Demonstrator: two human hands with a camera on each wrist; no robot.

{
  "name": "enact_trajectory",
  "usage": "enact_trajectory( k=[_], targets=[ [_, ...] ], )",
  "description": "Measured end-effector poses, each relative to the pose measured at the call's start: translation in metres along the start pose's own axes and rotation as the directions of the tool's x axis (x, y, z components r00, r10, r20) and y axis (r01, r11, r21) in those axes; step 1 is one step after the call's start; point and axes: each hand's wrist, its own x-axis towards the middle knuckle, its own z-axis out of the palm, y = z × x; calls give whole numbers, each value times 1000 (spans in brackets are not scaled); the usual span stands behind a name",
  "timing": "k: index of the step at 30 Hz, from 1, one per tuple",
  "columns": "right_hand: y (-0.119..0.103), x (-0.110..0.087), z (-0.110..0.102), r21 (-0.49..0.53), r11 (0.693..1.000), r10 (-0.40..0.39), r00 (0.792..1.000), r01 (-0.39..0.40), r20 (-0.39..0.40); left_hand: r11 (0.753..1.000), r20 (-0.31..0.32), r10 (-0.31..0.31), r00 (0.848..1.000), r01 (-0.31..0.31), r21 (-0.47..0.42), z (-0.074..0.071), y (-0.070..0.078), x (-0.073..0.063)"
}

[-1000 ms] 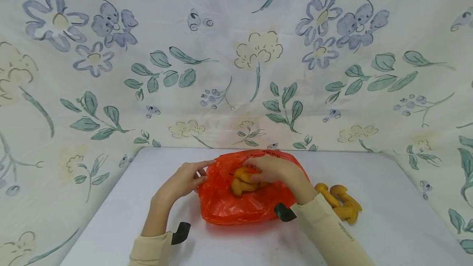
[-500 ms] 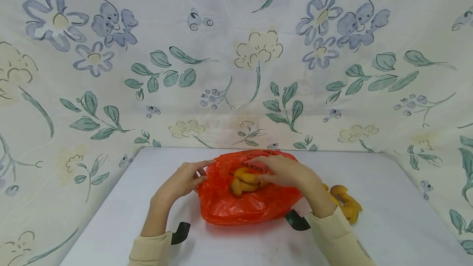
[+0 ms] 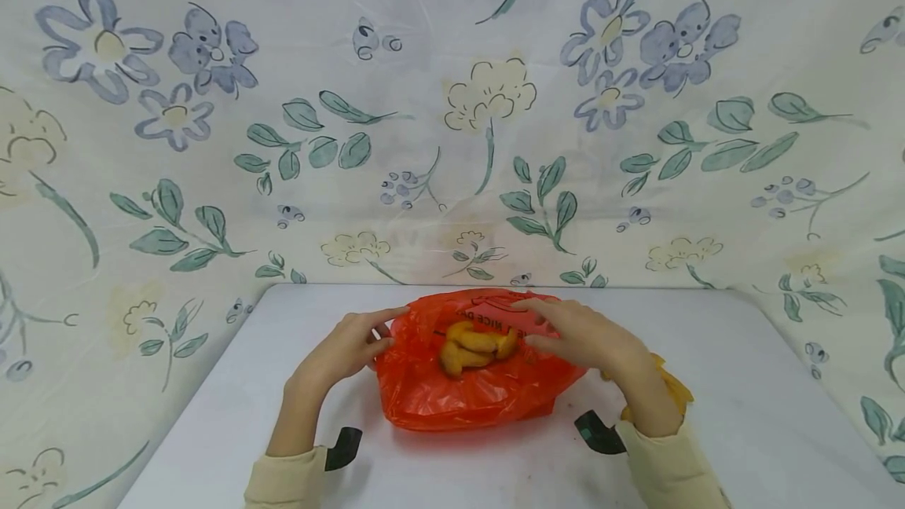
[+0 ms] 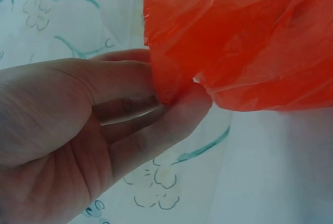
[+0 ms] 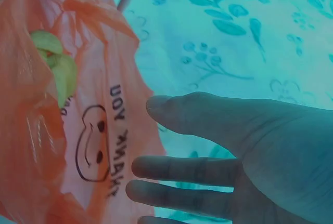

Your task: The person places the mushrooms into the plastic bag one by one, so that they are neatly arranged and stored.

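Note:
A red plastic bag (image 3: 459, 403) with black print lies with its mouth open on the white table. Inside sit a few yellow-brown, mushroom-shaped pieces (image 3: 470, 352). At the bag's left side my left hand (image 3: 339, 348) holds the edge of the plastic; the left wrist view shows the film (image 4: 250, 42) between thumb and fingers. Over the bag's right part is my right hand (image 3: 583, 332), fingers spread and nothing in them. In the right wrist view its thumb and fingertips come right up to the bag's printed edge (image 5: 93, 146).
More of the yellow-brown pieces (image 3: 679, 391) lie on the table right of the bag, partly hidden behind my right forearm. A floral-patterned cloth (image 3: 424, 179) rises behind the table (image 3: 233, 415) and at both sides.
My right hand has drawn back to the right, out of the bag's middle, uncovering the pieces inside and the print. My left hand stays at the bag's left edge.

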Motion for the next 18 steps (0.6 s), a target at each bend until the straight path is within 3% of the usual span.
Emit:
enact_trajectory(
  k=[9,18],
  targets=[
    [18,-21,-10,32,999,29,998,-28,-59,1000,-3,0,1000,0,-5,-1,-1,-1],
    [41,-42,-12,-6,999,42,990,-44,-135,1000,-2,6,1000,-6,-17,-3,-2,-2]
  ],
)
